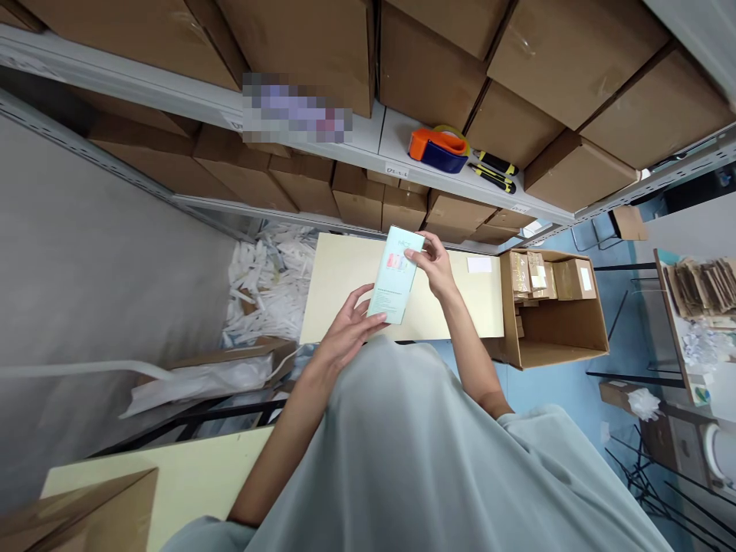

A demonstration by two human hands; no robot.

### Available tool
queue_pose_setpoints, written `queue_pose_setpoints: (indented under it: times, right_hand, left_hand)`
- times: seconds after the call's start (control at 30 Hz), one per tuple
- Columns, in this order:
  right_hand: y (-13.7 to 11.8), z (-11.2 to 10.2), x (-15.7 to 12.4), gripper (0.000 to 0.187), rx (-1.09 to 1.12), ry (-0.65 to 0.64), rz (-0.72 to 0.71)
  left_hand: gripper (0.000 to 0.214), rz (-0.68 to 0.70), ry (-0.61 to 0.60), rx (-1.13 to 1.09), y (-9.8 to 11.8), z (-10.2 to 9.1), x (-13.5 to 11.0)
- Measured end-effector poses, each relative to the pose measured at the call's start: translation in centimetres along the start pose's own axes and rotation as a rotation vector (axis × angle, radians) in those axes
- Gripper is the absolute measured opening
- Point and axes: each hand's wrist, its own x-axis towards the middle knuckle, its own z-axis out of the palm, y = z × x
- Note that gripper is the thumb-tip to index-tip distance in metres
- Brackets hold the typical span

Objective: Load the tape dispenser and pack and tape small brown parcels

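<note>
Left hand (346,331), partly curled, grips the lower end of a pale green box (394,280); right hand (435,268) pinches its upper end, thumb on the front. Box is over the table (339,264). Step appears to be inspection; next move calls for steady two-handed support

Loose, pale grey-green top (396,452) with soft folds, short sleeves (546,437), bare forearms (468,349)

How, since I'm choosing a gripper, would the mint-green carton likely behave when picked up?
The mint-green carton is probably stiff: its edges look straight. It seems light, as the left hand and right hand hold it by the fingers. Stood on end, its narrow shape might tip.
</note>
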Motion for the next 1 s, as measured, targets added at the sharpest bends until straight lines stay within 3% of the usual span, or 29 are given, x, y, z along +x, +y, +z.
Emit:
queue_pose_setpoints:
  times: [0.17, 0.4, 0.47, 0.6, 0.77, 0.87, 1.0]
  right_hand:
    - [-0.7, -0.4, -0.1, 0.072, -0.039, -0.037, -0.011]
    - [-1.3, -1.1, -0.5, 0.085, 0.121, -0.162, 0.070]
    - [-1.1, -0.9, -0.5, 0.082, 0.135, -0.143, 0.056]
    - [-0.8, -0.6, -0.3, 0.073, 0.065, -0.035, 0.040]
    - [-0.8, -0.3, -0.2, 0.072, -0.017, 0.058, 0.013]
    - [-1.0, -0.6, -0.3, 0.073, -0.059, 0.041, -0.010]
    - [-1.1, -1.6, -0.3, 0.088, -0.039, -0.070, 0.015]
  left_hand:
    - [0.086, 0.018, 0.063, -0.008, -0.3, 0.1, 0.3]
    - [0.069, -0.113, -0.070, -0.215, -1.6, -1.4, 0.6]
    - [0.070, -0.136, -0.101, -0.242, -1.6, -1.6, 0.7]
    - [0.082, -0.067, -0.102, -0.093, -0.7, -1.0, 0.7]
    - [0.096, 0.049, -0.006, 0.142, 0.0, 0.3, 0.6]
    - [0.091, 0.107, 0.041, 0.153, -0.2, 0.6, 0.8]
    - [0.081, 0.111, 0.071, 0.046, -0.8, 0.2, 0.8]
